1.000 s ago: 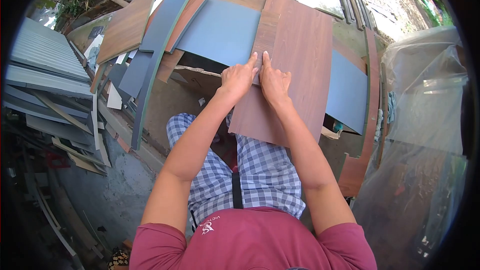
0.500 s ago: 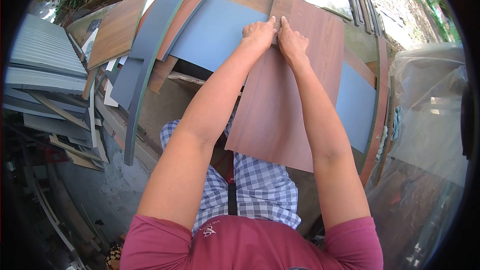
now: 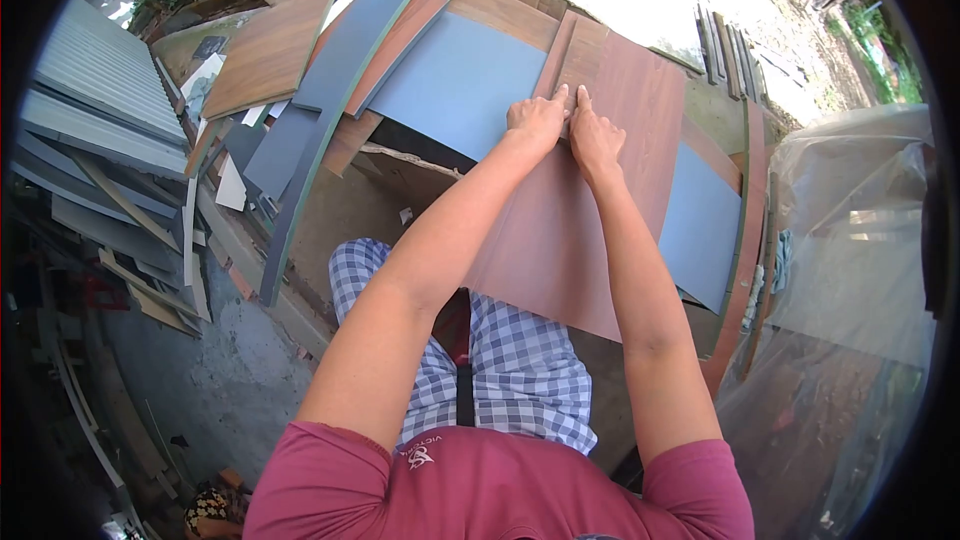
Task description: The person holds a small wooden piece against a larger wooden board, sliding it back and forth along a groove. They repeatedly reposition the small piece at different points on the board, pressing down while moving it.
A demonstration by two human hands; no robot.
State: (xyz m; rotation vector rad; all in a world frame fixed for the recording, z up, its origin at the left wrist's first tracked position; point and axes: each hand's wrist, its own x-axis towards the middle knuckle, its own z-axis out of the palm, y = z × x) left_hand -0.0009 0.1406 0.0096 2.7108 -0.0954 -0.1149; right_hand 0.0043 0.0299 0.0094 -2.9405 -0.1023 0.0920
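A large reddish-brown wood-grain board (image 3: 545, 250) slopes from the work surface down over my lap. On its upper part lies a narrow, darker brown wooden strip (image 3: 583, 50), pointing away from me. My left hand (image 3: 537, 125) is at the strip's near end on the left, index finger stretched along it and the other fingers curled. Close beside it, my right hand (image 3: 597, 138) has its index finger laid forward and its other fingers bent by the strip's right side. Both hands appear to grip the strip's near end, though the fingertips underneath are hidden.
Blue-grey panels (image 3: 455, 80) lie under the brown board. At left, a long curved-looking dark strip (image 3: 335, 130) and a brown panel (image 3: 265, 55) rest in a loose pile. Stacked grey boards (image 3: 110, 90) stand farther left. Clear plastic sheeting (image 3: 850, 240) hangs at right.
Both hands and the narrow strip have slid toward me along the large board. More of the board shows left of the strip. The view has shifted slightly.
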